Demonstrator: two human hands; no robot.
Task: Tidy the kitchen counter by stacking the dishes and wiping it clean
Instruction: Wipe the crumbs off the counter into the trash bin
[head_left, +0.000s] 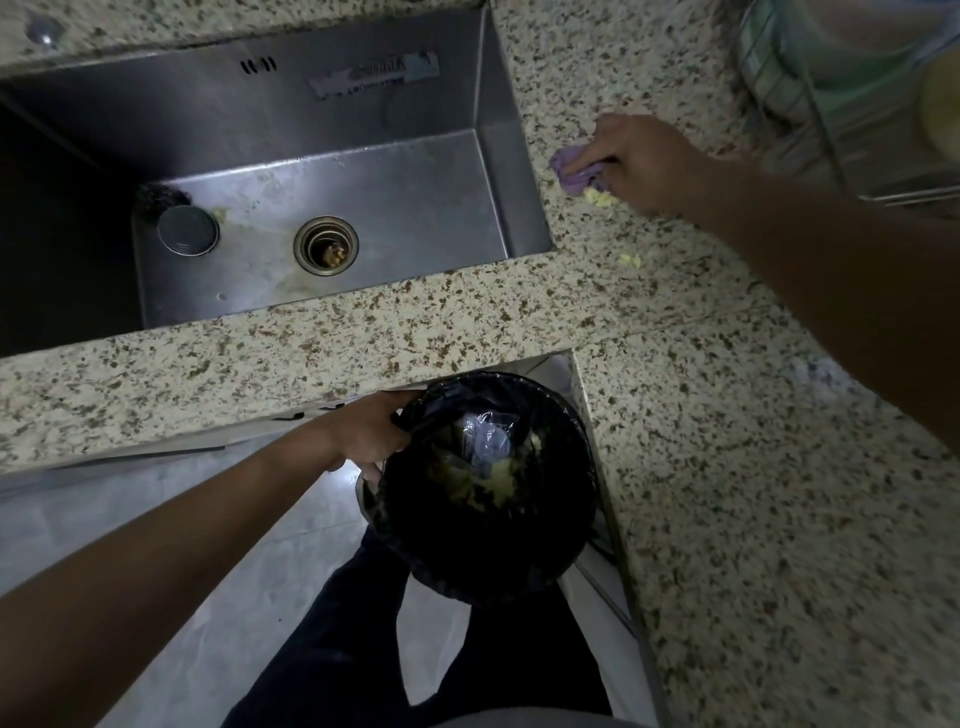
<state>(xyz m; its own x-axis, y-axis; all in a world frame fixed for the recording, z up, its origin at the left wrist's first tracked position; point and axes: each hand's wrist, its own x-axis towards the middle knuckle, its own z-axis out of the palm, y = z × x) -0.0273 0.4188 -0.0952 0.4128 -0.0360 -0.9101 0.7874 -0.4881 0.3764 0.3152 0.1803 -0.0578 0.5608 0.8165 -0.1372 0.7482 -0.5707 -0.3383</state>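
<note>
Right hand (644, 161) curls its fingers over a bunched purple cloth (574, 174), pressing it to the speckled stone counter (727, 415) just right of the sink (415, 104). That cloth looks soft, light and limp, so it should fold wherever squeezed; a gathered wad under the palm seems the best hold for pushing crumbs. Pale yellow scraps (597, 196) lie touching its near edge, with another bit (630, 260) nearer the front. The stone reads hard, smooth and mottled. Left hand (371, 434) grips the rim of a round black bin (519, 582), lined with a thin glossy bag, held below the counter edge. Beyond, the steel sink is dull and smeared, its round drain strainer (325, 245) holding debris; a wire rack (810, 119) stands at far right
</note>
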